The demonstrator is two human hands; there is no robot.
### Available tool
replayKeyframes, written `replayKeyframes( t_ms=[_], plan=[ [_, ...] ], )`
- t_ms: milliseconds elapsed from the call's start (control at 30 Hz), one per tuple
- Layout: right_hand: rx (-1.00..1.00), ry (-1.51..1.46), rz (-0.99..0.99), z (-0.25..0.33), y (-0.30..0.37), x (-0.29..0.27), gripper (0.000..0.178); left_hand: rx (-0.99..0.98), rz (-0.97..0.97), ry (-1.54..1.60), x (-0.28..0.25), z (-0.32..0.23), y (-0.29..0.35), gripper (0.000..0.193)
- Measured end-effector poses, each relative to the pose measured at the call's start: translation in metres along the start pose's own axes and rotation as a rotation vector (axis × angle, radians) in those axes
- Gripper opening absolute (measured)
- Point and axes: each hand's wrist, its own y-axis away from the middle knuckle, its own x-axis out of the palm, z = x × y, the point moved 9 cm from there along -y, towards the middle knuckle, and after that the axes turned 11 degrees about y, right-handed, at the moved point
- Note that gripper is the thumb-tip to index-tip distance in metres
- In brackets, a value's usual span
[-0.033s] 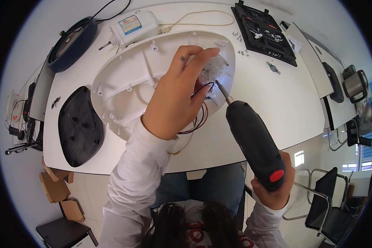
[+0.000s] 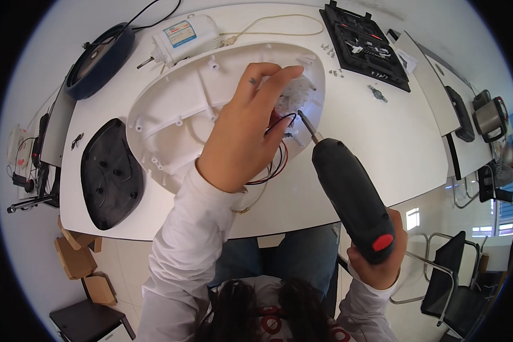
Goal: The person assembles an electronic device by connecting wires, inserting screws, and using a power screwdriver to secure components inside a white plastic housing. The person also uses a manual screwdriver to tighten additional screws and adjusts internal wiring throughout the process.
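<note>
My right hand [image 2: 379, 253] grips a black cordless screwdriver [image 2: 350, 196] with a red end button. Its bit points up-left and meets the edge of a translucent, pale plastic part [image 2: 295, 96] inside a large white plastic housing [image 2: 171, 108]. A bluish light falls around the bit tip. My left hand [image 2: 245, 125] reaches over the housing, its fingers curled around the plastic part and steadying it. Black and red wires [image 2: 278, 165] trail from under that hand. Whether the bit sits on a screw is too small to tell.
Behind the housing lies a white motor [image 2: 185, 37] with a cable. A dark blue round part [image 2: 100, 60] stands far left, a black cover [image 2: 113, 176] nearer. An open black tool case [image 2: 367, 48], loose screws [image 2: 328, 50] and a small metal fitting [image 2: 377, 93] lie right.
</note>
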Motion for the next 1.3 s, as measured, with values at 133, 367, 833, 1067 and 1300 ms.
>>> replayKeyframes(
  t_ms=[133,367,833,1067,1300],
  plan=[
    [0.079,-0.029,-0.022,-0.007,0.006,0.0,0.066,-0.001,0.002,0.01,0.0,0.001,0.0,0.061],
    [0.037,-0.092,-0.112,-0.008,0.022,-0.002,0.062,0.017,-0.002,0.014,-0.002,0.001,0.002,0.063],
    [0.034,-0.141,-0.074,-0.011,0.014,0.01,0.062,0.029,0.002,0.009,-0.002,0.002,0.002,0.063],
    [0.013,-0.084,-0.092,-0.011,0.017,0.009,0.062,0.02,0.017,0.018,-0.002,0.0,0.003,0.062],
    [0.09,-0.167,-0.061,-0.019,0.019,0.013,0.065,0.049,0.042,-0.041,-0.001,-0.002,0.002,0.063]
  ],
)
